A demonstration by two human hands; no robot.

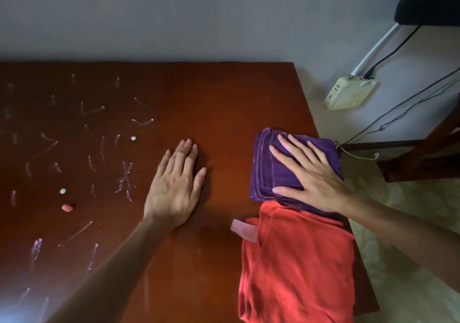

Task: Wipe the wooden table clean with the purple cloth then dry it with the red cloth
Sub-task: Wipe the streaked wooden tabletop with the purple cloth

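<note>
The right hand [308, 173] is pressing flat, fingers spread, on the folded purple cloth [268, 170] to claim it; the left hand [174, 185] is lying open, steadying against the counter [224, 93].

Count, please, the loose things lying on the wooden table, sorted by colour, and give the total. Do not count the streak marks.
Purple: 1, the folded purple cloth, under the right hand
Red: 1, the folded red cloth
White: 2, small white lumps
Pink: 1, a small pink lump
Total: 5
</note>
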